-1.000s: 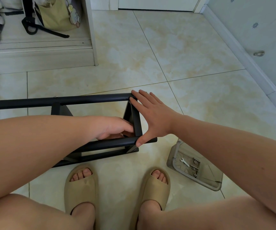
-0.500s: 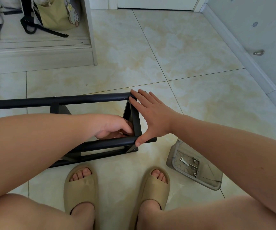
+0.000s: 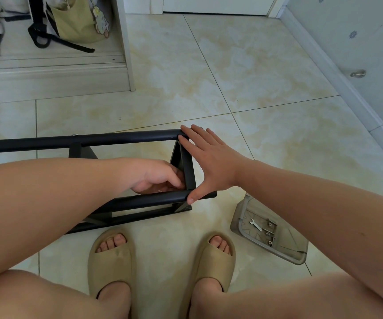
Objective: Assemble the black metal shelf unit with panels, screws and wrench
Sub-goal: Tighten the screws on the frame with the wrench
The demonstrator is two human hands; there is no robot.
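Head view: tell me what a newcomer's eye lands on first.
The black shelf frame lying on the tiled floor at centre, with the right hand spread flat against its end and the left hand tucked inside it. Right of the feet, a grey tray holds a small wrench and screws.

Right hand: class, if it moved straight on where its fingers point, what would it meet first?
The upper black rail, which the right hand touches; beyond it, seemingly only bare floor tiles, though depth is unclear.
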